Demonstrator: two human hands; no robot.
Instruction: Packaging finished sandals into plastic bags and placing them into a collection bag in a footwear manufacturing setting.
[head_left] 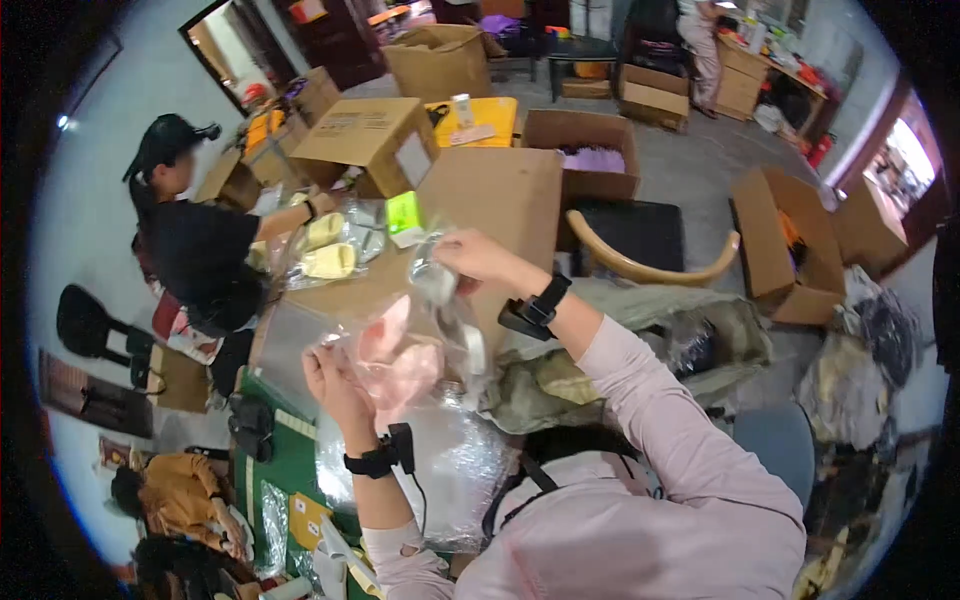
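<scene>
Brown-topped table (510, 200), bagged goods held above its near end in two bare hands.
Largest first: a grey-green sack (740, 345) lay open right of the table; a co-worker in black (195, 240) stood on the far left side, one arm over the tabletop by a cardboard box (365, 145). A shiny clear-wrapped stack (440, 470) sat below the hands. The pink bagged item (405, 375) hung just right of the left hand (340, 385), fingers curled narrow on the bag's left edge. The right hand (480, 255), higher up, had its fingers closed on the top of a grey-white bagged item (435, 280); exact fingertip contact couldn't be told. Yellow bagged pieces (330, 260) lay near the co-worker's arm, a neon-green small box (404, 215) just beyond the right hand.
</scene>
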